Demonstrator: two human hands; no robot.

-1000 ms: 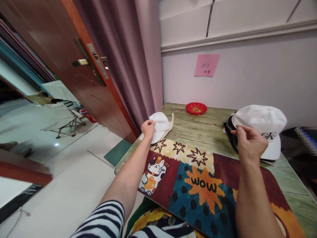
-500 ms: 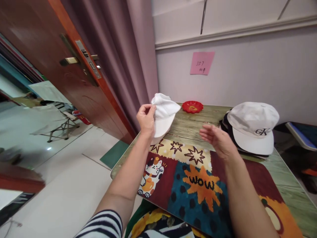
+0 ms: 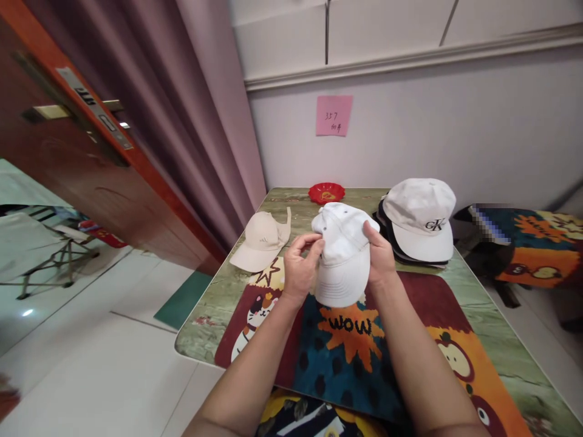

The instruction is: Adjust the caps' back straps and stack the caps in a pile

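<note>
A white baseball cap (image 3: pixel 344 261) is held up in front of me over the patterned mat, its brim pointing down toward me. My left hand (image 3: pixel 304 264) pinches its left edge, thumb and fingertips together. On the other side my right hand (image 3: pixel 381 255) grips the cap's right edge, thumb in front and fingers hidden behind. Left of my hands a beige cap (image 3: pixel 260 240) lies on the table, its back strap sticking up. To the right stands a stack of caps, topped by a white cap with black lettering (image 3: pixel 421 218); darker caps show under it.
The wood-patterned table (image 3: pixel 204 318) carries a colourful mat (image 3: pixel 348 364) marked "WOW". A red scalloped dish (image 3: pixel 327 193) sits at the back, below a pink note (image 3: pixel 334 115) on the wall. A brown door (image 3: pixel 104 182) and mauve curtain (image 3: pixel 191 91) stand at left.
The white cap has come from the left to the middle, nearer me. My right hand, free before, now grips it too. The beige cap, earlier hidden behind it, shows. The view has turned right.
</note>
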